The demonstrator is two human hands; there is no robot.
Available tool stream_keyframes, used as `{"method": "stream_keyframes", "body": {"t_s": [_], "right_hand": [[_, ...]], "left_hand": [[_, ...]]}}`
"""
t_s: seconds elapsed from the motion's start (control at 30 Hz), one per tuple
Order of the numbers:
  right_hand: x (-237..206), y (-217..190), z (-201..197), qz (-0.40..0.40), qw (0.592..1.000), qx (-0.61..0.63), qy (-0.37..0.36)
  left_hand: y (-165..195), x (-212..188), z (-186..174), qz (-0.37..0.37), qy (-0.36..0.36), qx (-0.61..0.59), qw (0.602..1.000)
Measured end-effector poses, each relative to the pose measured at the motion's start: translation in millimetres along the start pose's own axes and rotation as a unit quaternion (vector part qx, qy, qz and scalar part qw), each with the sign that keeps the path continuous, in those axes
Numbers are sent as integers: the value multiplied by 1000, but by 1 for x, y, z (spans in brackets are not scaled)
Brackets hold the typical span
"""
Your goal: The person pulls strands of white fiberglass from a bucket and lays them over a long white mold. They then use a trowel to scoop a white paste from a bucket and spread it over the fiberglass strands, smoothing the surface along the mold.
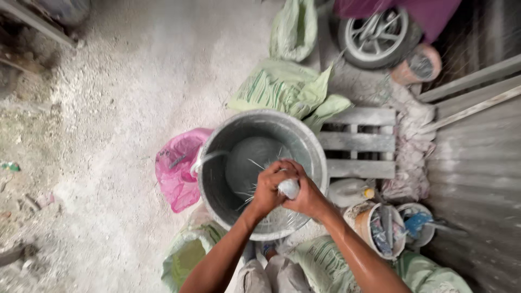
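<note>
Closest to us are our own two forearms coming up from the bottom edge, wet and dusty, meeting over the tub. Our left hand (269, 189) and right hand (305, 192) are pressed together, fingers (282, 167) curled tight around a small white lump (288, 188) that peeks out between the palms, so both hands are clamped on it. Thin streaks of water spray out from the fingers.

Right under the fingers sits the big grey metal tub (228, 138), with pale grey cloudy water (247, 163) in the bottom. The lump is held above the near rim of it, not in the water.

Just left of the fingers, against the tub's wall, there's a crumpled pink plastic bag (176, 165). Beyond the fingers, past the far rim, lie pale green sacks (282, 89), and further out a small spoked wheel (375, 37). To the right of the fingers there's a wooden pallet (361, 142), and nearer, a whitish jug (347, 191) just beside the tub, then a bucket (364, 225) stuffed with tools and a smaller tub (418, 225) next to it. More green sacks (320, 263) lie by our knees. The ground (108, 135) is dusty white grit everywhere on the left.
</note>
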State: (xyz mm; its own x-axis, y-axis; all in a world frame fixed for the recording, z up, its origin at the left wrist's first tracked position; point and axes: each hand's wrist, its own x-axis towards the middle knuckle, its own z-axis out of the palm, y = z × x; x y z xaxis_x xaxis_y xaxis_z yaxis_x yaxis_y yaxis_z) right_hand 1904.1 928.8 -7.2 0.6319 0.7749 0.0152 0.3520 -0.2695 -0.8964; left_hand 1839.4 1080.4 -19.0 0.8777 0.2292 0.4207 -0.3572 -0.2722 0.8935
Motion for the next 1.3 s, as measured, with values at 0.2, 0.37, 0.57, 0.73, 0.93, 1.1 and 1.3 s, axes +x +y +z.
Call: {"method": "stream_keyframes", "body": {"t_s": [0.2,0.37,0.57,0.73,0.93,1.1,1.3], "right_hand": [[-1,0,-28,16,979,-59,196],[4,-37,-61,-73,960,-56,264],[-12,-147,-86,-122,942,106,295],[-21,-205,-128,-157,888,260,345],[-105,-210,-192,-179,836,256,451],[-236,-138,-184,-80,777,31,623],[-382,-79,-32,300,725,96,613]], "left_hand": [[95,47,-10,28,-37,15,999],[139,69,-37,77,-171,218,958],[148,63,-13,-43,-188,-124,973],[102,12,16,10,-105,7,994],[-23,-23,36,-115,-113,294,942],[-36,-4,50,-358,-233,501,753],[126,-94,150,-221,-315,-35,922]]}}
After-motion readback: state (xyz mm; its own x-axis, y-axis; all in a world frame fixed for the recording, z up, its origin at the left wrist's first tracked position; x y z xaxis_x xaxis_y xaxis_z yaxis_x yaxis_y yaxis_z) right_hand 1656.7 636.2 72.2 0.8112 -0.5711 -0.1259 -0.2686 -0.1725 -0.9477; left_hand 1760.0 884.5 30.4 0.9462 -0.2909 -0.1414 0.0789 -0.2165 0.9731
